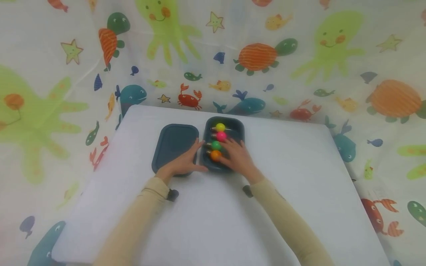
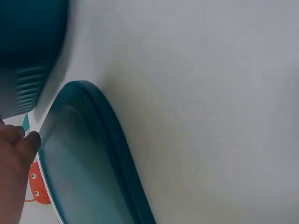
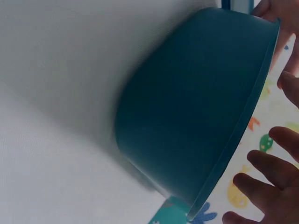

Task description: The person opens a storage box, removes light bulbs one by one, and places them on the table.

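With left hand [image 1: 181, 162] and right hand [image 1: 240, 157] finger-spread, we judged bumping the box [image 1: 236, 128] could roll the bulbs [image 1: 216, 145].

There's a yellow bulb [image 1: 220, 127], a pink bulb [image 1: 221, 136], a green bulb [image 1: 216, 145] and an orange bulb [image 1: 215, 155], the box [image 1: 243, 131] and lid [image 1: 176, 142] are both dark blue-green, the table [image 1: 299, 166] is white, the sleeves [image 1: 133, 221] are tan, and the white curtain [image 1: 239, 26] has green octopuses [image 1: 339, 31], stripy orange turtles [image 1: 257, 56], red crabs [image 1: 189, 100] and blue whales [image 1: 249, 106].
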